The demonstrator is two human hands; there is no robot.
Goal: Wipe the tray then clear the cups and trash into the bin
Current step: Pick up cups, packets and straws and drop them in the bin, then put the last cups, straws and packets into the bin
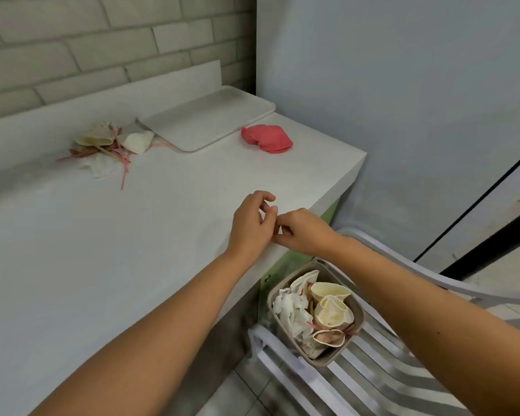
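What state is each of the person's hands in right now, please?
Left hand: open, fingers loosely curled, holding nothing.
Right hand: closed, fingers curled and touching the left hand, nothing visible in it.

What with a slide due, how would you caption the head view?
Left hand and right hand meet at the counter edge, bin below; trash pile, tray, red cloth behind.

Eatery: serving tray (204, 121), used cups (94, 140), white counter (102, 235).
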